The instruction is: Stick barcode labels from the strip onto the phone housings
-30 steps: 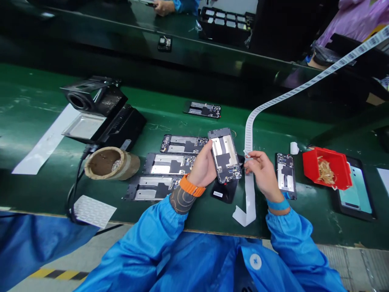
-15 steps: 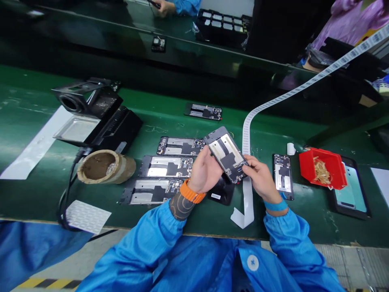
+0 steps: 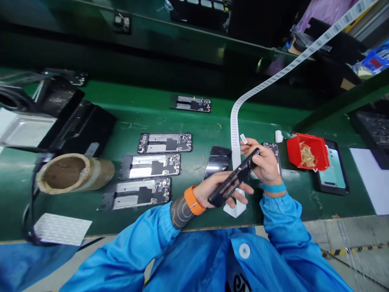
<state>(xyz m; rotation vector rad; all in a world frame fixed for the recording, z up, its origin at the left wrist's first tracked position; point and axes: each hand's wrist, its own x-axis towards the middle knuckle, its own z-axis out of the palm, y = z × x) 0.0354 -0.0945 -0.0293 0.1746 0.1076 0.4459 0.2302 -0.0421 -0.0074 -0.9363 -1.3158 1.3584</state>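
An opened phone frame [image 3: 233,179] is tilted nearly edge-on above the bench. My left hand [image 3: 209,188], with an orange strap at the wrist, supports its lower end, the fingers showing past the far side. My right hand [image 3: 268,165], with a blue wristband, grips its upper end between thumb and fingers. A small white barcode label [image 3: 243,139] sits at a fingertip of this right hand. The strip of barcode labels [image 3: 234,134] passes just behind the hands. Beneath them lies a dark glossy panel [image 3: 217,160], partly covered.
Several opened phone frames [image 3: 151,165] lie to the left, another [image 3: 191,103] farther back. A cardboard tube [image 3: 101,172] and a black machine [image 3: 91,125] stand left. At right are a red bin [image 3: 320,152] of rubber bands and a tray holding a teal phone [image 3: 334,174].
The phone frame has turned from face-up to nearly edge-on and come lower. A small white label now shows at my right fingertip. The view has shifted right and down.
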